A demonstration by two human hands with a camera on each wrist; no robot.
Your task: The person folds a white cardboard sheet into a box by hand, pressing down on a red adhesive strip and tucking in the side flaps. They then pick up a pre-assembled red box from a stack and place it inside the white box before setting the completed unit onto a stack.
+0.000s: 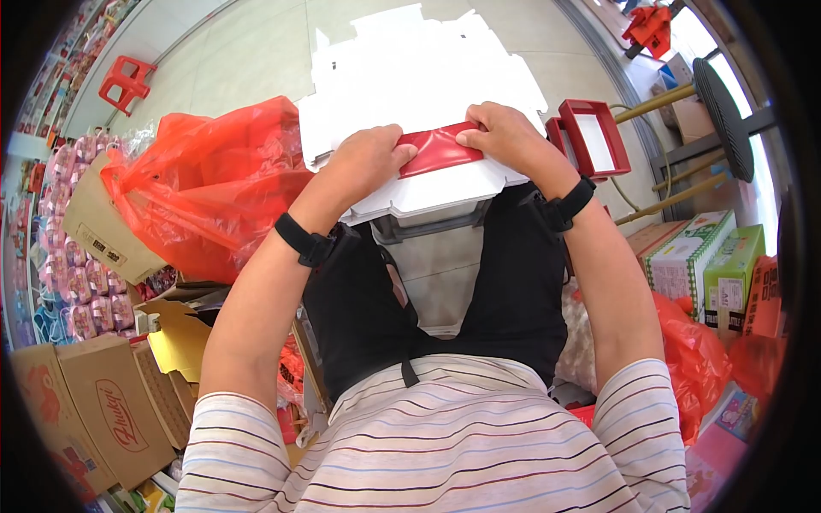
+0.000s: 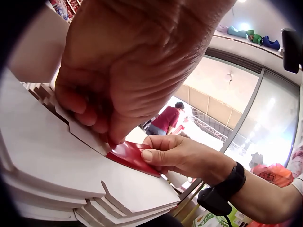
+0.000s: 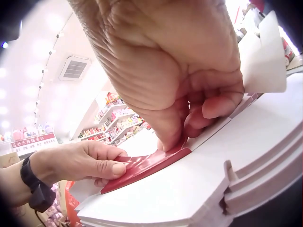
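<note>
A stack of flat white die-cut cardboard sheets (image 1: 410, 77) lies in front of the person's knees, with notched, tabbed edges. Across its near part runs a glossy red panel (image 1: 443, 152), slightly bowed and catching the light. My left hand (image 1: 369, 161) pinches the panel's left end, thumb on top and fingers curled. At the opposite end my right hand (image 1: 511, 137) holds it the same way, its thumb (image 2: 150, 155) pressing on the red surface in the left wrist view. Both hands rest close over the white sheets, and their fingertips are partly hidden underneath.
Beside the stack on the right sits a red open box (image 1: 623, 137) with a white inside. A red plastic bag (image 1: 205, 179) bulges against the left side. Cardboard cartons (image 1: 107, 398) stand at lower left, and a round-topped stool (image 1: 723, 120) lies on its side at right.
</note>
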